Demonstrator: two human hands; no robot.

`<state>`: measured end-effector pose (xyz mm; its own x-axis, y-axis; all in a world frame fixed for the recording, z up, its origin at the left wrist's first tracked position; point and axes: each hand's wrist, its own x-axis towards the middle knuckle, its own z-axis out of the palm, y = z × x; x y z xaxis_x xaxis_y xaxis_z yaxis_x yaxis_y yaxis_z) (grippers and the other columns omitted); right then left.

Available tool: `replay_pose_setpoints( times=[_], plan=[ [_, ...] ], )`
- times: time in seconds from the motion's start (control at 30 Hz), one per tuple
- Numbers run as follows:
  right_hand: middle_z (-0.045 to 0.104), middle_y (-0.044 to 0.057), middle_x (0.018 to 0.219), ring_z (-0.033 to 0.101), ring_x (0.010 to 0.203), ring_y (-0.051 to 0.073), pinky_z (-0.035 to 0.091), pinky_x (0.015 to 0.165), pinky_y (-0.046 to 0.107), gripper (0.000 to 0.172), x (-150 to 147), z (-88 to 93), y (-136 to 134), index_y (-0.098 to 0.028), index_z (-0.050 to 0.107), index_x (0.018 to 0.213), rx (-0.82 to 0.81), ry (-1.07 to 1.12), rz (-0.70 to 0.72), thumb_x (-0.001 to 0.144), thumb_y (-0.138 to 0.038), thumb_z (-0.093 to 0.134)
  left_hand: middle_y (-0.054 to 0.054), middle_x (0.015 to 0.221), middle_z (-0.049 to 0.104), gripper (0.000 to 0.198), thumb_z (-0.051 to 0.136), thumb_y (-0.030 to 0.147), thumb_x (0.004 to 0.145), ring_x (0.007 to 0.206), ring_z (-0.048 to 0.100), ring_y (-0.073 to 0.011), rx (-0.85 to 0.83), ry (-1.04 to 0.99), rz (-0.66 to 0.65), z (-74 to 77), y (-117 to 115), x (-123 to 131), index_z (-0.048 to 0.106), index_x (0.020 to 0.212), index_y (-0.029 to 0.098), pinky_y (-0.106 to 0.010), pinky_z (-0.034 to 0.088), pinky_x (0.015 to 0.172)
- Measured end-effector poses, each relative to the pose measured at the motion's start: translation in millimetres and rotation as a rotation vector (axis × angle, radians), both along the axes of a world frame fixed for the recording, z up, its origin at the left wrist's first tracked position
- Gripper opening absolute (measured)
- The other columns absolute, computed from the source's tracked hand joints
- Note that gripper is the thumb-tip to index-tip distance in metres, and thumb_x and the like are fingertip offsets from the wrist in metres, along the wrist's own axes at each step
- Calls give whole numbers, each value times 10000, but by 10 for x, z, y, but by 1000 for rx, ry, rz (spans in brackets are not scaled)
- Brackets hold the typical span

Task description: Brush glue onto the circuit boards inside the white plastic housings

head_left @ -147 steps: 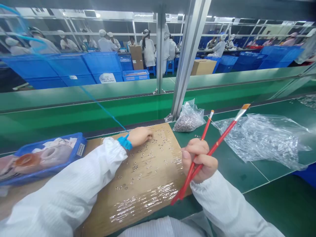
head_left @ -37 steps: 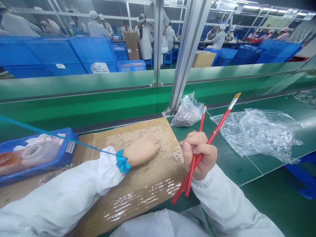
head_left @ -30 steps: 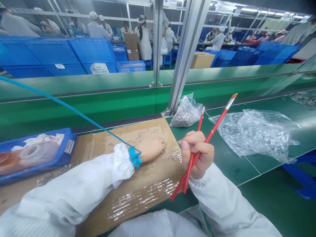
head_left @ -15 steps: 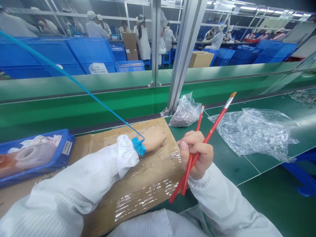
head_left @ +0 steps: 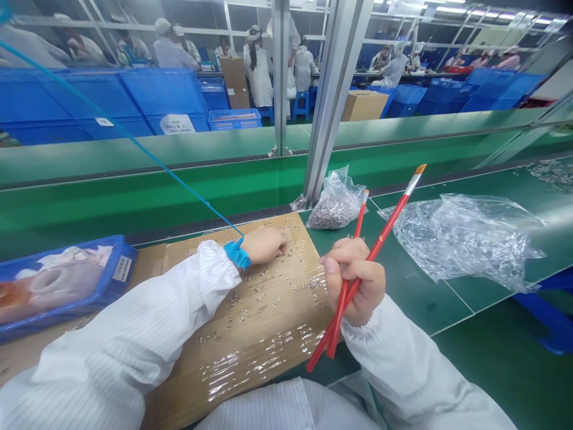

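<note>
A brown cardboard sheet (head_left: 264,334) wrapped in clear film lies on the green bench, with several tiny metal parts (head_left: 264,280) scattered over it. My left hand (head_left: 265,243) rests palm down on the sheet's far part, fingers flat on the small parts; a blue wrist strap (head_left: 237,255) with a blue cord sits on that wrist. My right hand (head_left: 356,288) is curled in a fist around two red-handled brushes (head_left: 378,239), bristles pointing up and away, at the sheet's right edge.
A small clear bag of metal parts (head_left: 338,206) leans by an aluminium post (head_left: 333,101). A large crumpled clear bag (head_left: 465,239) lies at right. A blue tray (head_left: 58,286) sits at left. Beyond the green conveyor, blue crates and people in white coats.
My left hand slid across the cardboard, out to the right and then back toward the far middle, shifting the small parts. The right hand with the brushes stayed nearly still.
</note>
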<state>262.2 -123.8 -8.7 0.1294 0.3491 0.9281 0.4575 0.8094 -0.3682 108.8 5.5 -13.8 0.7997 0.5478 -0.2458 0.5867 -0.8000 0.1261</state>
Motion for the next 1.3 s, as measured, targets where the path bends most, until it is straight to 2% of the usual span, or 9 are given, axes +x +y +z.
replay_pose_setpoints(
  times=[0.13,0.3,0.53,0.73,1.03,1.3],
  plan=[
    [587,-31,713,506,654,131,469,636,340,307,3,8,-5,-203,350,732,-12,-18,-3,741,24,556,-27,902,701,115,575,234,825,830,619,-171,4,4,-1,21,-30,10,680,852,195,-262,393,668],
    [587,-27,727,515,666,137,468,639,343,307,6,2,-1,-208,359,759,-4,-11,-6,740,24,559,-21,900,699,140,530,193,834,827,626,-169,77,10,-17,21,-62,18,669,849,190,-260,393,650],
    [578,-32,719,512,662,136,469,633,340,301,7,12,0,-213,353,764,-2,-32,-12,751,17,546,-116,949,676,169,498,126,831,907,615,-248,300,43,-45,41,-162,-70,658,881,108,-345,394,748],
    [585,-29,728,509,663,135,472,637,343,304,14,2,-8,-214,350,769,-7,-39,-13,748,12,552,-138,960,657,221,433,83,879,916,604,-276,410,77,-106,-13,-311,-102,651,910,92,-381,363,732],
    [592,-28,729,520,660,136,472,634,345,303,8,-25,12,-210,359,766,0,-18,-16,743,10,566,-125,868,670,195,473,60,866,868,619,-269,421,107,-176,8,-466,-93,660,841,108,-369,351,691],
    [590,-34,731,523,652,136,481,626,341,298,19,-31,15,-216,363,770,3,-32,-18,751,5,562,-165,888,661,224,436,48,874,870,624,-279,438,86,-124,-21,-490,-43,657,881,82,-368,367,672]
  ],
)
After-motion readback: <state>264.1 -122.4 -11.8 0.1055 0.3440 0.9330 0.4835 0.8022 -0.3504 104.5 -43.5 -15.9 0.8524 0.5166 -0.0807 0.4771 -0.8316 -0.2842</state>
